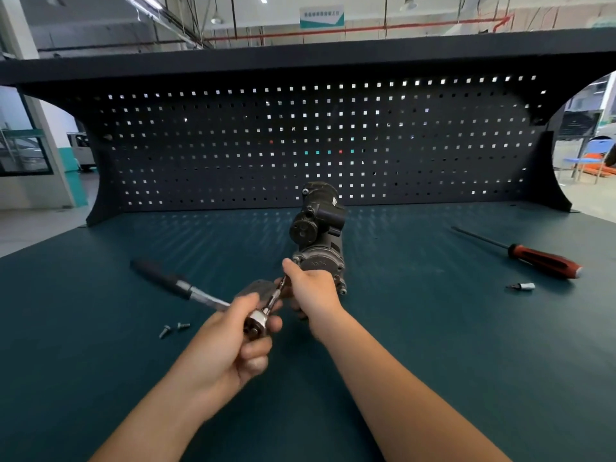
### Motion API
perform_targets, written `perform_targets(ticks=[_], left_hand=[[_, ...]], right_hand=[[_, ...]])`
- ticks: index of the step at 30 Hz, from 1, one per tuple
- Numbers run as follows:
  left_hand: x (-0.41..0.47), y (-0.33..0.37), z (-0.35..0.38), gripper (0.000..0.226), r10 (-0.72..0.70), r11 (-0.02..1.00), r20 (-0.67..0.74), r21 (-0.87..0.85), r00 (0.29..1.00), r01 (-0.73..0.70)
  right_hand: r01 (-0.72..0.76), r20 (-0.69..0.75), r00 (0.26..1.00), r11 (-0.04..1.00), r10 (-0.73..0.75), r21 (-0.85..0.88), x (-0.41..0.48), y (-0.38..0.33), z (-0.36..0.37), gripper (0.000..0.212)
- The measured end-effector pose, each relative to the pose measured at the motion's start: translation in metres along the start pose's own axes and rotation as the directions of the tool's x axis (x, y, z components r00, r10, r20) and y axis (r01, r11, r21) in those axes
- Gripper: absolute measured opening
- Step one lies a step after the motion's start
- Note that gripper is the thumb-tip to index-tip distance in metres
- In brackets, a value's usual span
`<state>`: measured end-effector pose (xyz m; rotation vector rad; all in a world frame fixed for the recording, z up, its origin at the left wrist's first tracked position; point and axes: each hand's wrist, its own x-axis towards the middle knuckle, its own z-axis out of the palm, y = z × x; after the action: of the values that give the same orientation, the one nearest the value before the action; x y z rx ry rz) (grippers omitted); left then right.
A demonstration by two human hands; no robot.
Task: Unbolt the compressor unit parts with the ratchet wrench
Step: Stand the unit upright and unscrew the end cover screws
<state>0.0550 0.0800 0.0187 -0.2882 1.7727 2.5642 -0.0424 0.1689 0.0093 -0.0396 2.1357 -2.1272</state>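
1. Room: I view a workshop hall with ceiling lamps, red overhead piping and a hanging sign whose text is too small to read.

2. Bench (433, 345): a dark green top, backed by a dark perforated panel (233, 145) under a shelf.

3. Compressor unit (316, 221): it lies at the bench centre, its length running away from me and its near end under the right hand.

4. Ratchet wrench (200, 296): the black handle points left and away. The head sits in the left hand, and an extension runs from it to the unit's near end.

5. Screwdriver (540, 258): red and black handle, lying well apart on the right.

6. Left hand (230, 341): its fingers (258, 350) are curled round the ratchet head.

7. Right hand (310, 288): it is wrapped over the unit's near end, steadying it beside the extension tip.

8. Grey part (256, 288): it sits just beside the unit, partly hidden. I cannot tell whether it is detached.

9. Two loose bolts (173, 328): they lie near the left wrist. I judge that these fasteners are already out and that one more is being worked now. The number left is not visible.

10. Spare bit (521, 286): it lies near the screwdriver.
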Motion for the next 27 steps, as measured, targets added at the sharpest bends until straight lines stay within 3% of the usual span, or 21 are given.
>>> perform_targets(ticks=[1,2,3,5,6,7,8,9,12,14,15,16,18,19,20,21,22,23,24,25,27], left_hand=[[-0.001,0.002,0.001,0.032,0.104,0.942,-0.038,0.323,0.994,-0.086],[-0.001,0.003,0.001,0.033,0.226,0.76,-0.018,0.629,0.974,-0.165],[-0.002,0.003,0.002,0.033,0.328,0.488,0.045,0.847,0.944,-0.21],[-0.003,0.0,0.007,0.023,0.419,-0.016,0.18,0.981,0.89,-0.191],[-0.002,-0.004,0.009,0.02,0.431,-0.155,0.226,0.972,0.874,-0.175],[-0.001,-0.01,0.01,0.021,0.436,-0.206,0.25,0.963,0.864,-0.175],[0.001,-0.014,0.011,0.022,0.43,-0.187,0.253,0.964,0.867,-0.189],[0.003,-0.017,0.01,0.022,0.426,-0.101,0.236,0.972,0.874,-0.213],[0.003,-0.021,0.009,0.028,0.337,0.38,0.137,0.885,0.932,-0.268],[0.001,-0.024,0.011,0.032,0.221,0.775,0.044,0.599,0.974,-0.203],[0.001,-0.024,0.012,0.033,0.135,0.929,0.014,0.345,0.991,-0.132],[0.001,-0.022,0.012,0.032,0.065,0.996,0.014,0.066,0.998,-0.066],[0.001,-0.013,0.011,0.033,0.012,0.962,0.048,-0.273,0.999,0.001],[0.001,-0.009,0.01,0.033,0.013,0.963,0.052,-0.269,0.999,0.001],[0.002,-0.004,0.008,0.032,0.039,0.991,0.034,-0.131,0.999,-0.034],[0.001,-0.001,0.007,0.031,0.096,0.987,0.012,0.125,0.995,-0.097],[0.0,0.0,0.007,0.031,0.184,0.879,0.005,0.446,0.983,-0.167],[-0.001,0.0,0.007,0.031,0.287,0.653,0.043,0.722,0.957,-0.228],[-0.001,-0.002,0.007,0.029,0.367,0.383,0.119,0.884,0.923,-0.266],[-0.001,-0.005,0.008,0.023,0.409,0.153,0.185,0.951,0.893,-0.267],[0.002,-0.014,0.009,0.019,0.426,-0.108,0.241,0.97,0.872,-0.216]], right_hand=[[0.037,-0.031,0.999,0.996,-0.04,-0.082,0.002,0.001,-0.001,0.046],[0.081,-0.055,0.995,0.988,-0.089,-0.135,0.004,0.002,-0.002,0.049],[0.122,-0.068,0.989,0.981,-0.134,-0.148,0.005,0.004,-0.003,0.051],[0.166,-0.052,0.984,0.979,-0.173,-0.122,0.004,0.005,-0.005,0.048],[0.166,-0.035,0.984,0.976,-0.173,-0.142,0.004,0.005,-0.006,0.046],[0.16,-0.024,0.986,0.973,-0.166,-0.163,0.004,0.006,-0.006,0.046],[0.149,-0.027,0.988,0.979,-0.155,-0.14,0.004,0.007,-0.006,0.043],[0.138,-0.036,0.989,0.987,-0.142,-0.083,0.005,0.008,-0.006,0.04],[0.062,-0.029,0.998,0.998,-0.061,0.017,0.003,0.007,-0.007,0.032],[-0.033,0.016,0.999,0.991,0.031,0.127,0.0,0.004,-0.007,0.025],[-0.08,0.055,0.996,0.98,0.071,0.184,-0.001,0.003,-0.007,0.026],[-0.119,0.097,0.99,0.963,0.099,0.242,-0.002,0.001,-0.005,0.027],[-0.172,0.152,0.98,0.928,0.127,0.329,-0.003,0.0,-0.003,0.03],[-0.185,0.162,0.977,0.924,0.137,0.335,-0.002,0.0,-0.002,0.031],[-0.185,0.156,0.977,0.935,0.143,0.301,-0.003,-0.002,-0.002,0.032],[-0.169,0.131,0.981,0.957,0.141,0.236,-0.004,-0.002,-0.002,0.033],[-0.142,0.086,0.988,0.977,0.129,0.159,-0.004,-0.002,-0.002,0.033],[-0.1,0.034,0.995,0.99,0.097,0.096,-0.002,0.0,-0.002,0.031],[-0.049,-0.003,0.999,0.997,0.05,0.063,-0.002,0.002,-0.003,0.028],[-0.005,-0.013,1.0,0.998,0.005,0.064,-0.001,0.003,-0.003,0.025],[-0.01,0.016,1.0,0.993,0.008,0.121,-0.004,0.003,-0.003,0.025]])
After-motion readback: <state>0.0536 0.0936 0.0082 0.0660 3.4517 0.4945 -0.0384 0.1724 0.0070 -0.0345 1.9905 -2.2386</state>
